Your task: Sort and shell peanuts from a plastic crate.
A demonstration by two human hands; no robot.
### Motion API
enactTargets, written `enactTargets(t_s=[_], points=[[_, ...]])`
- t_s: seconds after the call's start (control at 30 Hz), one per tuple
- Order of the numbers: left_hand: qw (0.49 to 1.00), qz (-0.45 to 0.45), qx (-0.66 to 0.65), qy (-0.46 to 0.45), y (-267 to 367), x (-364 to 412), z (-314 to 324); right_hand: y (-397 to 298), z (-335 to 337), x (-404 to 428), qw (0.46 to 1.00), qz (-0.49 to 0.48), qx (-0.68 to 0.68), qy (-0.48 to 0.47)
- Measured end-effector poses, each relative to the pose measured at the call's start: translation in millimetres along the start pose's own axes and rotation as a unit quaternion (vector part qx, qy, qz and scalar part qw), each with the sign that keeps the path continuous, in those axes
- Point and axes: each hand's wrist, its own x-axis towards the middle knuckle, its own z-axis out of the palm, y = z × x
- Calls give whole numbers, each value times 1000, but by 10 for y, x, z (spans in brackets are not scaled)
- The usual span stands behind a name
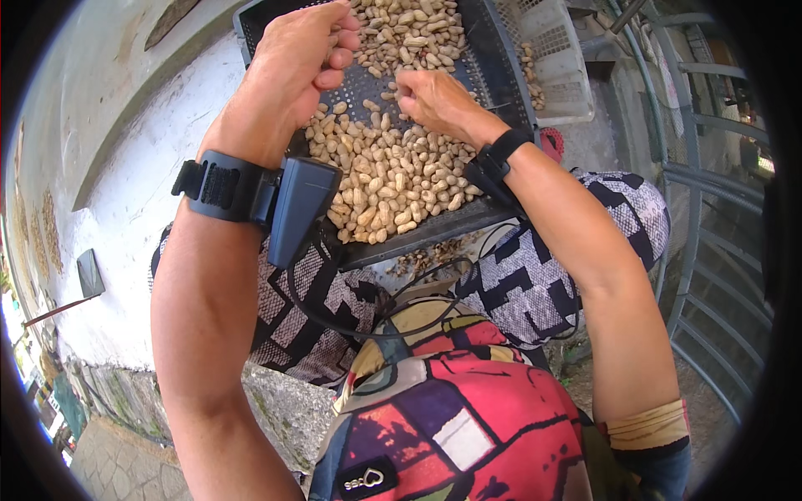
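Unshelled peanuts lie in two heaps in a black perforated plastic crate (401, 241). The near heap (382, 181) fills the end closest to me, and the far heap (413, 37) lies towards the top of the picture. Over the crate's left side, my left hand (307, 56) has its fingers curled towards the palm; whether peanuts are inside is unclear. My right hand (432, 100) is low between the two heaps, thumb and fingers drawn together beside a few loose peanuts (376, 113). Its fingertips are partly hidden, so a held peanut cannot be made out.
A white plastic crate (561, 75) with some peanuts stands right of the black one. Dark scraps (426, 257) lie below the crate's near edge. A black cable (351, 332) loops across my lap. Metal railings (695, 188) rise at right; a long-handled dustpan (91, 273) lies left.
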Motion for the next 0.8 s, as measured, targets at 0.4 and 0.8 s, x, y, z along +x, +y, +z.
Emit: enactTargets(t_s=[0.4,0.8], points=[[989,56,137,-11,-114,-44,-4,-678,-469,36,930,-104,310,169],[996,73,26,36,135,-92,-62,23,149,-109,988,-54,-127,-70]])
